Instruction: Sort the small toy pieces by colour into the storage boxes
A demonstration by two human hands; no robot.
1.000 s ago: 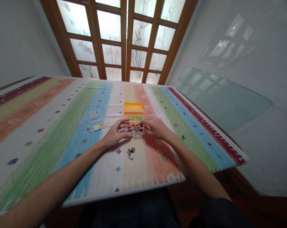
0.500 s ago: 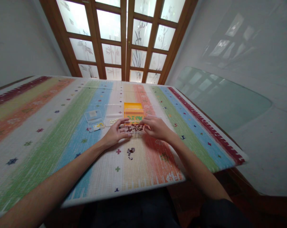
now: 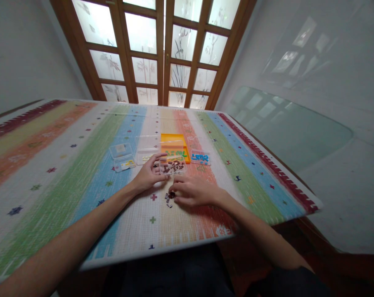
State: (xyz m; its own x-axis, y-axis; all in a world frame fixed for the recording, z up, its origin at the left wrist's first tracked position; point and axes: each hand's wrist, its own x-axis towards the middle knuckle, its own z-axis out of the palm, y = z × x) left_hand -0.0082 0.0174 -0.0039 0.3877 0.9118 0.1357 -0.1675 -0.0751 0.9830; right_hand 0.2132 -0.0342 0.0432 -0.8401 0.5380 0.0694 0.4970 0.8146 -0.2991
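Note:
My left hand [image 3: 150, 173] grips the left side of a clear plastic box [image 3: 184, 170], its thumb at the near edge. Inside the box lie several small brown pieces [image 3: 173, 166]. Nearer to me, a loose little pile of brown pieces [image 3: 167, 199] rests on the tablecloth. My right hand [image 3: 193, 190] is at the right of that pile, fingertips pinched together at small dark brown pieces. Exactly what they hold is partly hidden by the fingers.
Behind the box stands an orange-yellow tray [image 3: 187, 153] with green pieces. At its right sits a clear box of blue pieces [image 3: 200, 157]. Left are an open clear case with yellow pieces [image 3: 127, 164] and another clear box [image 3: 140, 158] with pale pieces. A striped tablecloth [image 3: 121, 231] covers the table.
My right hand has left the box's right side and come down toward me to the loose pile. The blue pieces have come into view. My left hand stays on the box.

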